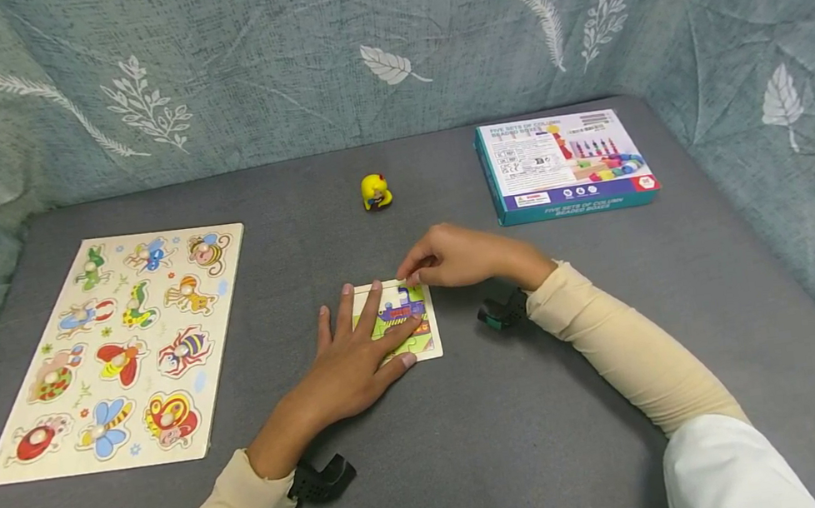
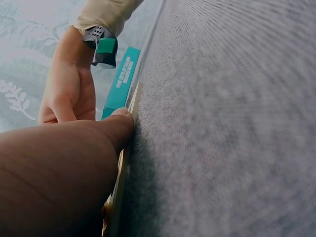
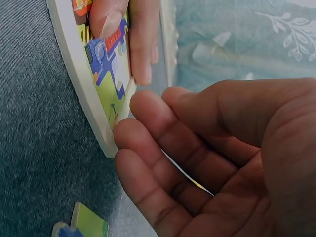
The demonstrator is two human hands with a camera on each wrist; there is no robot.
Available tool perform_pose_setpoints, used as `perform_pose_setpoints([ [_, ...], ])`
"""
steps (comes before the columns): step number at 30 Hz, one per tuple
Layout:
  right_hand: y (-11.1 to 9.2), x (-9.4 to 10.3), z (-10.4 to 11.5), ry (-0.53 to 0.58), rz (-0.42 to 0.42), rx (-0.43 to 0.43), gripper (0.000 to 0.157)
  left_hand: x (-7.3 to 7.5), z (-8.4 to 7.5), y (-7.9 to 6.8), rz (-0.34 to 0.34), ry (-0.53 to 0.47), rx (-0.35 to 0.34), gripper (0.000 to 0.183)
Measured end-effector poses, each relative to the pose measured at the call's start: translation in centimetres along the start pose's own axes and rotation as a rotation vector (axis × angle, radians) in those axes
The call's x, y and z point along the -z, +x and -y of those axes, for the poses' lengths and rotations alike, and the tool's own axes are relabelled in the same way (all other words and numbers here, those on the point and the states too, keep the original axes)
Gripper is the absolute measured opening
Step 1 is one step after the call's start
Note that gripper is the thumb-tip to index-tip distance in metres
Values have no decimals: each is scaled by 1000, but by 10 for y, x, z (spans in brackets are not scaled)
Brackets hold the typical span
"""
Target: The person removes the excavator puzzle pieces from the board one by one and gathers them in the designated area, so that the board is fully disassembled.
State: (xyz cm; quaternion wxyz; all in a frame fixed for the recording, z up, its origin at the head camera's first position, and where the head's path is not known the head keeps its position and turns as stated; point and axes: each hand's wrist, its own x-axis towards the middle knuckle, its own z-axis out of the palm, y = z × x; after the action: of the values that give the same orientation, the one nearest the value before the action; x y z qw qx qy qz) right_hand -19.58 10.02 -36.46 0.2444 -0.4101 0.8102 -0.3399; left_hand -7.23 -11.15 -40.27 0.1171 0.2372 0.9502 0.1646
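Observation:
A small jigsaw puzzle (image 1: 425, 344) in a pale wooden frame, with a purple and green vehicle picture, lies on the grey table. My left hand (image 1: 353, 369) rests across it, fingers spread and straight over the pieces. At its upper right corner is my right hand (image 1: 464, 256), fingers bent, thumb tip close against the index finger. In the right wrist view, the fingertips (image 3: 129, 133) are right at the frame's corner; I cannot tell whether they pinch anything. A loose green and blue puzzle piece (image 3: 91, 222) lies near that hand, hidden in the head view.
A large wooden insect peg puzzle (image 1: 121, 320) lies to the left. Beyond the jigsaw sits a small yellow toy duck (image 1: 374, 191). A flat box of beads (image 1: 563, 165) lies at the back right, and a patterned cloth (image 1: 280, 67) hangs behind the table.

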Motion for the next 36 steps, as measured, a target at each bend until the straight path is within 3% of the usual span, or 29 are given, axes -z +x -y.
perform_pose_setpoints([
  [36, 16, -9, 7, -26, 93, 27, 22, 1, 1, 0, -1, -7, -20, 52],
])
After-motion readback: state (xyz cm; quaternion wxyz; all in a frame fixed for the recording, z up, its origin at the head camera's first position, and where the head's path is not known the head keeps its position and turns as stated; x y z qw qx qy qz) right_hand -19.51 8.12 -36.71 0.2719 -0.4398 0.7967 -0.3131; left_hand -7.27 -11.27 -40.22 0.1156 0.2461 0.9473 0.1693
